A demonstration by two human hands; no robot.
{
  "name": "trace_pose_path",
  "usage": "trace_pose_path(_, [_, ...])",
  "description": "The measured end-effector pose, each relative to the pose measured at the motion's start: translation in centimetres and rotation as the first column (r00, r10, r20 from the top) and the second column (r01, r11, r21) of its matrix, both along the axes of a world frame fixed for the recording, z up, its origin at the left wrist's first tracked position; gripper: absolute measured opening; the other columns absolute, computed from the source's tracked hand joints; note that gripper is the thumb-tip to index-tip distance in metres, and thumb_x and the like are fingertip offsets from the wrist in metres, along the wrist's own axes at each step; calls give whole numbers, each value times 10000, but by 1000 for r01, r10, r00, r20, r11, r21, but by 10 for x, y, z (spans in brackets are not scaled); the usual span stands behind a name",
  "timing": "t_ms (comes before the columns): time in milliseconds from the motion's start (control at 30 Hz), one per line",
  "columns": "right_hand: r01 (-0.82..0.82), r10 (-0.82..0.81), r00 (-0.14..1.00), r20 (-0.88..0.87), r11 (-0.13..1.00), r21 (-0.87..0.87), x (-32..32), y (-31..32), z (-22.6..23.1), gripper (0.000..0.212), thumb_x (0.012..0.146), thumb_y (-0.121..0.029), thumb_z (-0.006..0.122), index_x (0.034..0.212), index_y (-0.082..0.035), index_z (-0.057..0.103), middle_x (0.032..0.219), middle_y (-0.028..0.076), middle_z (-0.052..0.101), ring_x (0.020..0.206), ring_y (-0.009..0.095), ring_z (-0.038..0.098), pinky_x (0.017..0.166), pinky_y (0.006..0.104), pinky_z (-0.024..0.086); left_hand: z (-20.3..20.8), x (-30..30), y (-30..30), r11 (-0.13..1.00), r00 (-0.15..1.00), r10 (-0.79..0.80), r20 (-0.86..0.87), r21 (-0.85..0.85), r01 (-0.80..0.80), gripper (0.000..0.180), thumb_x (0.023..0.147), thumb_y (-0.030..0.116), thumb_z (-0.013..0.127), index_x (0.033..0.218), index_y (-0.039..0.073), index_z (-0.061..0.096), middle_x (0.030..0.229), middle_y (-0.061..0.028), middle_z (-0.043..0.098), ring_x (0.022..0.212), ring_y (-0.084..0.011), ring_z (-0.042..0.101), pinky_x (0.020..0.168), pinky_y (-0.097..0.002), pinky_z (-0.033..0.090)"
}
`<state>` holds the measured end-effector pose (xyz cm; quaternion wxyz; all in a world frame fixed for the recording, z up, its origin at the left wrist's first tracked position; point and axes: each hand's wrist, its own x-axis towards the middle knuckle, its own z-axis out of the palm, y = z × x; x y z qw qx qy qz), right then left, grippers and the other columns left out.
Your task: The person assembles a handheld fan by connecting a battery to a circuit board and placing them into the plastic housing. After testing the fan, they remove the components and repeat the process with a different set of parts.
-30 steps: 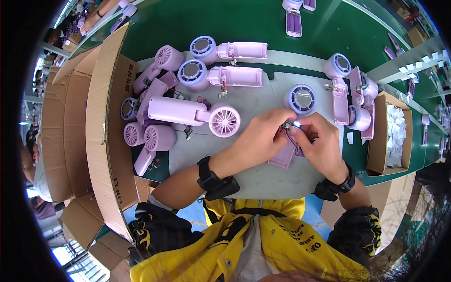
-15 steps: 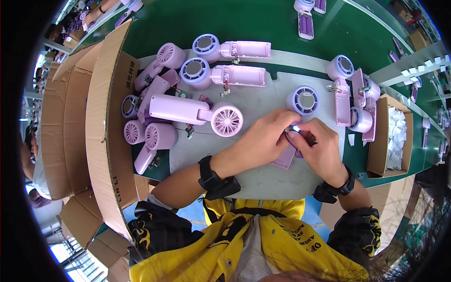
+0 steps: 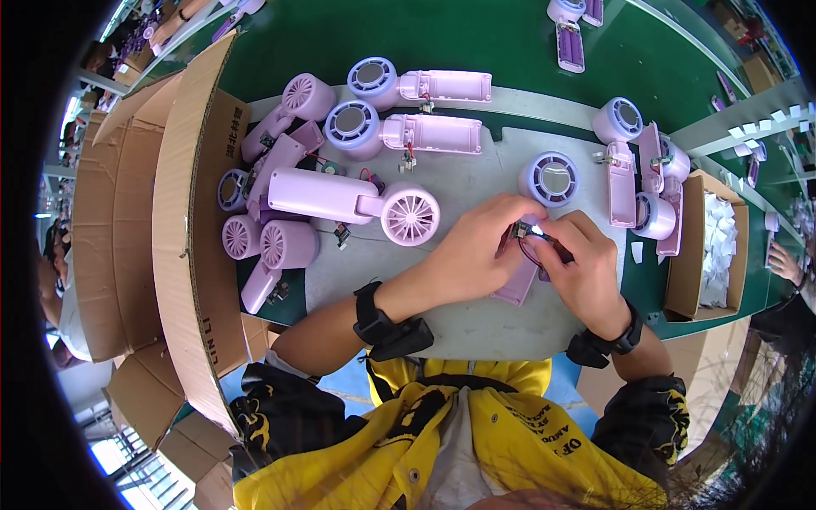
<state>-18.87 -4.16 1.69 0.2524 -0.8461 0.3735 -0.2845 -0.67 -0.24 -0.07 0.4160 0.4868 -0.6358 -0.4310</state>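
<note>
Above the grey mat [image 3: 459, 310], my left hand [image 3: 478, 242] pinches a small circuit board [image 3: 522, 230] from the left. My right hand [image 3: 585, 265] closes thumb and fingers on its right side, where a white light shines and thin wires hang. Directly beneath lies a lilac handheld fan, its round head [image 3: 549, 179] beyond my fingers and its handle [image 3: 515, 287] partly covered by my hands. Left of my left hand, another fan [image 3: 323, 195] rests with its slotted grille upward. My fingertips hide part of the board.
More fans with open handles [image 3: 442, 134] and dangling boards lie behind and left, beside a tall cardboard box [image 3: 200, 212]. At right are several fans [image 3: 621, 170] and a carton [image 3: 680, 285] of white paper pieces [image 3: 718, 246]. Another person's hand [image 3: 785, 263] shows far right.
My fingers have shifted on the board, and more of it and its wires shows. Fan parts at the far top have moved right. Another person's hand has appeared at far right.
</note>
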Motion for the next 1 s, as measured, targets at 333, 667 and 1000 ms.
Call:
trace_pose_path(333, [-4,4,1000,-4,998,-56,-1,-1,-4,217,774,-7,751,976,-13,669,861,99,618,605,208,635,531,293,514,0,2,-2,998,1000,-13,-26,63,15,396,801,-74,557,1187,14,557,1073,-125,635,860,-215,634,757,-312,520])
trace_pose_path(667, [26,-26,1000,-8,999,34,-1,0,-2,210,791,4,739,982,5,650,885,91,615,616,162,666,532,265,531,0,1,-4,992,1000,-11,-28,126,14,380,804,-78,555,1176,1,552,1053,-127,643,887,-218,652,797,-323,540])
trace_pose_path(1000, [50,-51,999,15,998,43,2,-1,-1,174,797,-1,740,943,2,645,861,87,607,585,151,647,510,258,515,0,-1,-5,993,999,0,-53,115,6,370,798,-78,554,1159,5,559,1030,-133,646,859,-230,662,788,-334,549])
